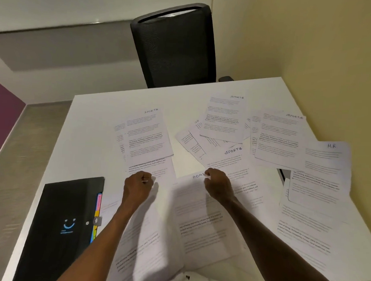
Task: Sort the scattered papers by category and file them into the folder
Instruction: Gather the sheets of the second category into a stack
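Two hands at our printed white paper sheets [201, 216].
Our left hand [137, 186] and right hand [217, 184] each pinch one; black plastic folder [59, 226] near left.

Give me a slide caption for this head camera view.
Both hands, left and right, lift papers amid labelled sheets beside a closed black folder.

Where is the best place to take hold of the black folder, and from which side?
Probably the right long edge of the black folder, near the clasp. That edge faces the left hand, which is closest, and the coloured tabs show it opens there. The folder lies flat and closed, so slide fingers under that edge.
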The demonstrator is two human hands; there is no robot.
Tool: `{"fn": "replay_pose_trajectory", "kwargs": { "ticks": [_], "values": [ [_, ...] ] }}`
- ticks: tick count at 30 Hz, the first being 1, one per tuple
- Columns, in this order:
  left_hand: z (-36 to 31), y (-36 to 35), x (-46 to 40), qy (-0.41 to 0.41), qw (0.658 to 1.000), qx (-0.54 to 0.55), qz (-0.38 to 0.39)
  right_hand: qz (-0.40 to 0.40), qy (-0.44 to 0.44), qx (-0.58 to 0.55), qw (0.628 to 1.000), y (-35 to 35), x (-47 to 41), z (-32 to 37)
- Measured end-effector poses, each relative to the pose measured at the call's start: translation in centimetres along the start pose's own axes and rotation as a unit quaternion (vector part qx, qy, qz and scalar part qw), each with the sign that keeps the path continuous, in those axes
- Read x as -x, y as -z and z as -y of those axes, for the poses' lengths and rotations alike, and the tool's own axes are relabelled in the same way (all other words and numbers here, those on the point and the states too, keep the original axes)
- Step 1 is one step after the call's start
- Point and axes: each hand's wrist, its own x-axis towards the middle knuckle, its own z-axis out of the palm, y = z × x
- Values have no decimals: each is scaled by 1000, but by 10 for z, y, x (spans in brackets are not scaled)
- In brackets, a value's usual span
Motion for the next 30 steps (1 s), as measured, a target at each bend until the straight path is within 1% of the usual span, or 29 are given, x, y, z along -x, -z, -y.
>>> {"fn": "replay_pose_trajectory", "kwargs": {
  "ticks": [1,3,7,9,10,12,14,16,18,20,22,24,25,27,29,30],
  "values": [
    [0,-1,-8,1,1000,-1,5,0,30,40,999,-4,-12,4],
    [1,-2,-22,-3,1000,-4,15,20,60,93,994,-12,-36,17],
    [0,-6,-44,-12,999,-14,26,139,19,141,980,-28,-72,34],
    [0,-7,-56,-10,999,-18,31,187,17,158,970,-38,-76,40],
    [0,-9,-63,-12,999,-17,34,200,23,152,968,-45,-76,42],
    [-4,-12,-75,-20,999,-14,40,210,34,85,973,-56,-75,49],
    [-13,-16,-86,-30,999,-11,40,206,45,4,977,-61,-75,56],
    [-23,-22,-98,-22,998,0,52,146,49,-18,988,-59,-82,58],
    [-31,-31,-108,-22,997,1,75,87,30,6,996,-51,-94,55],
    [-39,-42,-114,-64,992,-15,104,69,30,66,995,-44,-108,48],
    [-48,-55,-117,-80,988,-20,131,67,79,162,981,-40,-120,43],
    [-52,-70,-121,-85,986,-29,137,92,126,210,965,-43,-125,42],
    [-52,-76,-126,-94,986,-43,127,105,142,220,960,-47,-126,43],
    [-47,-85,-140,-120,984,-79,102,98,176,230,952,-54,-126,47],
    [-41,-87,-160,-136,974,-140,117,76,200,216,953,-60,-127,52],
    [-39,-87,-170,-133,966,-175,137,67,193,193,960,-63,-128,53]
  ]
}}
